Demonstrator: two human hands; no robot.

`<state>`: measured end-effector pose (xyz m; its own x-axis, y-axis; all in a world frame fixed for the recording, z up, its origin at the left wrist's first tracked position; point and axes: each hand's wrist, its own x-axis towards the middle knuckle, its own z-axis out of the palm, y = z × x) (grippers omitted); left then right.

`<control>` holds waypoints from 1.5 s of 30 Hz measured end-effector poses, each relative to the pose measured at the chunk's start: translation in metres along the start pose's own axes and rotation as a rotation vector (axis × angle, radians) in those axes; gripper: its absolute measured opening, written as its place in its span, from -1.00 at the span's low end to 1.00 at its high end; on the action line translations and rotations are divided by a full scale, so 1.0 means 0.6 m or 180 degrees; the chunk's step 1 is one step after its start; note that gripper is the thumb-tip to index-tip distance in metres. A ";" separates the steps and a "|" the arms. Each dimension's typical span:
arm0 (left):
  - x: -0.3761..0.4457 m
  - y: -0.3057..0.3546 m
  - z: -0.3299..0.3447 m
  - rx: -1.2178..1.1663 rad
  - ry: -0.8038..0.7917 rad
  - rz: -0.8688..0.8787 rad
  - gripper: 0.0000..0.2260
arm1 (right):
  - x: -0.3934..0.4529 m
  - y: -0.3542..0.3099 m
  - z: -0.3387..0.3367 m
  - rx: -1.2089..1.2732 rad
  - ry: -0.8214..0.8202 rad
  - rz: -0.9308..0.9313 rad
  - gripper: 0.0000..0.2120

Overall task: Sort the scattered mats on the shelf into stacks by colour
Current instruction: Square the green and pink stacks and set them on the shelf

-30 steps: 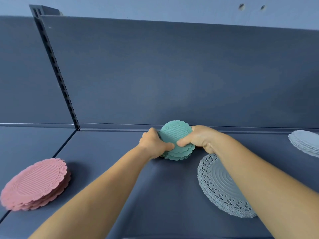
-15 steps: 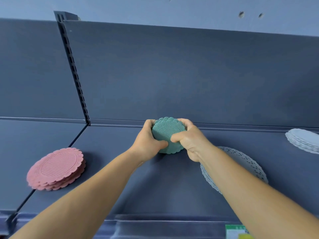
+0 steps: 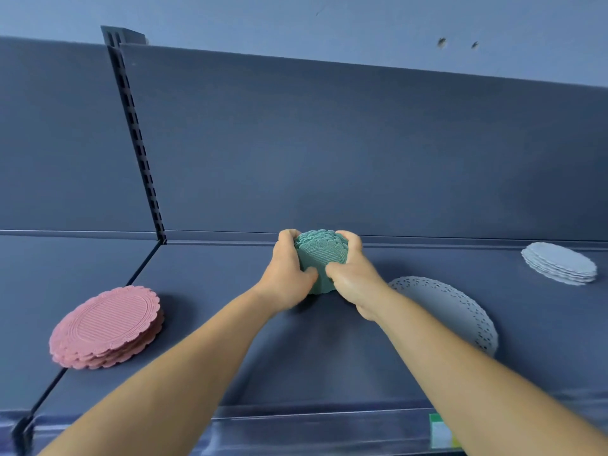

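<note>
Dark blue metal shelf [image 3: 296, 357]: both hands, left hand [image 3: 286, 278] and right hand [image 3: 353, 279], grip the green scalloped mat stack [image 3: 320, 258] near its back edge; pink scalloped mat stack [image 3: 105, 327], pale grey mat stack [image 3: 559, 263] formed; white lace doily mat [image 3: 450, 307] apparently unsorted.

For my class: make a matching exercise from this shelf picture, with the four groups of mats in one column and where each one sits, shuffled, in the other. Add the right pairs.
Things
1. pink stack
2. green stack
3. lace mat
4. pale stack

Places
A. far right of the shelf
B. held between the left hand and the right hand
C. far left, by the shelf divider
D. lying flat, partly hidden by the right forearm

Pairs: 1-C, 2-B, 3-D, 4-A
</note>
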<state>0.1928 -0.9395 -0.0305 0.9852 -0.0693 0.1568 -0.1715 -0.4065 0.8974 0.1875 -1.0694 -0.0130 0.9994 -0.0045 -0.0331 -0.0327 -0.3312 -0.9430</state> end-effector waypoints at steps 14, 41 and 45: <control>0.016 0.056 0.022 0.0268 -0.0049 0.0390 -0.63 | 0.004 -0.002 -0.063 -0.0508 0.0487 -0.0372 -0.57; 0.052 0.369 0.722 -0.0580 -0.0888 -0.0680 -0.71 | -0.067 0.248 -0.781 -0.0155 0.1042 0.0411 -0.68; 0.057 0.404 0.805 -0.0591 -0.0770 -0.0669 -0.89 | -0.074 0.287 -0.866 0.0008 0.1343 0.0593 -0.60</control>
<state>0.1859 -1.4801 -0.0069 0.9670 -0.2242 -0.1209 0.0591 -0.2640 0.9627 0.1408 -1.6162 -0.0018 0.8919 -0.4476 -0.0648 -0.2115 -0.2861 -0.9346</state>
